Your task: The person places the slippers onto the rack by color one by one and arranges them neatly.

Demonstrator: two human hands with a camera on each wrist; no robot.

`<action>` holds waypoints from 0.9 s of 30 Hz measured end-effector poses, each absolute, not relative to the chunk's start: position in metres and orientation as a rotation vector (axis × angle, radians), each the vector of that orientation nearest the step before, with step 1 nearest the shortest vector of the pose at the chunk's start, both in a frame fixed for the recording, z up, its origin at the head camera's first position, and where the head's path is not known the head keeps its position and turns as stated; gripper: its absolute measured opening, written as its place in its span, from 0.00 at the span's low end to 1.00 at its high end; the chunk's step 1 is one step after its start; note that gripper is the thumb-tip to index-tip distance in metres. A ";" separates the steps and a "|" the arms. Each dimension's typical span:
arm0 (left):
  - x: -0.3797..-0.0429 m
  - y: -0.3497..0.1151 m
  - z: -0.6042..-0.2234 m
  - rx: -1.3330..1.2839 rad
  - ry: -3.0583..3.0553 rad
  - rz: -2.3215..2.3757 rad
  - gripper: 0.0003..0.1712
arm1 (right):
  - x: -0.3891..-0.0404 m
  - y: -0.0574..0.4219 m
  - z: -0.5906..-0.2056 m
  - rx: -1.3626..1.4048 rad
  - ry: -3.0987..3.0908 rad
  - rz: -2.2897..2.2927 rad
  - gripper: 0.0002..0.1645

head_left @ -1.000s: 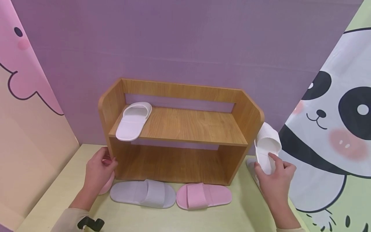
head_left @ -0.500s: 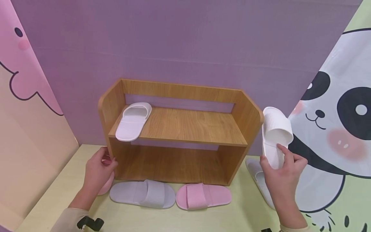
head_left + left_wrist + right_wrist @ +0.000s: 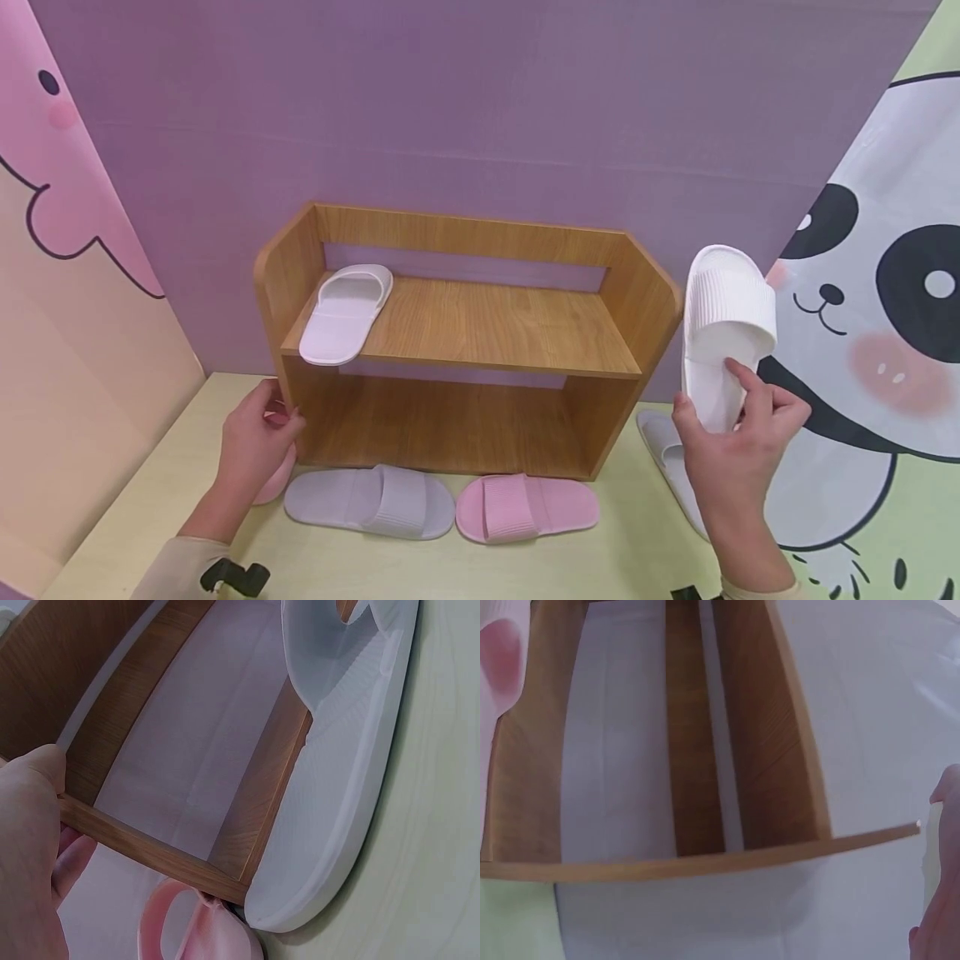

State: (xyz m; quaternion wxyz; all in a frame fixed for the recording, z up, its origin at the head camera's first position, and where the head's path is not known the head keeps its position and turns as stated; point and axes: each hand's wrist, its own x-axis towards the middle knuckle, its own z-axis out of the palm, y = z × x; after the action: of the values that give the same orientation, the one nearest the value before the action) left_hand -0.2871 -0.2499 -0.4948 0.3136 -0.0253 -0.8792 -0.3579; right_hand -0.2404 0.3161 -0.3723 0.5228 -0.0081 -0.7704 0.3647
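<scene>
With its heel end pinched between my right thumb and fingers, a white slipper [image 3: 726,304] is held up, toe raised, just right of the wooden shoe rack [image 3: 480,329]. That right hand [image 3: 738,454] is above the table; the right wrist view catches only part of it at the edge. My left hand [image 3: 253,437] grips the rack's left side panel, thumb at the front edge and fingers behind, as the left wrist view shows. Another whitish slipper [image 3: 347,312] lies on the upper shelf at the left, toe to the back.
Along the rack's front lie a grey slipper [image 3: 367,502] and a pink slipper [image 3: 558,506]. A second pink slipper [image 3: 277,482] sits beside the left panel, partly behind my hand. Another grey slipper [image 3: 675,471] leans near the panda-printed wall [image 3: 922,358] at the right.
My right hand has lifted the white slipper up and a little to the right, uncovering more of the grey slipper below. The left hand and the rack have not moved.
</scene>
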 end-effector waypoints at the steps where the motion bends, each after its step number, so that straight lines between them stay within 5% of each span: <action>1: -0.287 -0.250 -0.495 -0.064 -2.321 -0.944 0.22 | -0.239 0.314 -0.370 -0.009 -1.839 0.875 0.41; 27: -0.287 -0.249 -0.492 -0.053 -2.344 -0.929 0.22 | -0.252 0.207 -0.358 0.327 -2.022 0.916 0.37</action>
State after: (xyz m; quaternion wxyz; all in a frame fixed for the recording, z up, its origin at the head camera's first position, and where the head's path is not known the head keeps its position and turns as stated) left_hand -0.2874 -0.2494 -0.4925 0.3050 -0.0201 -0.8852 -0.3507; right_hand -0.2519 0.2073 -0.3582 0.4340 0.1311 -0.8119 0.3678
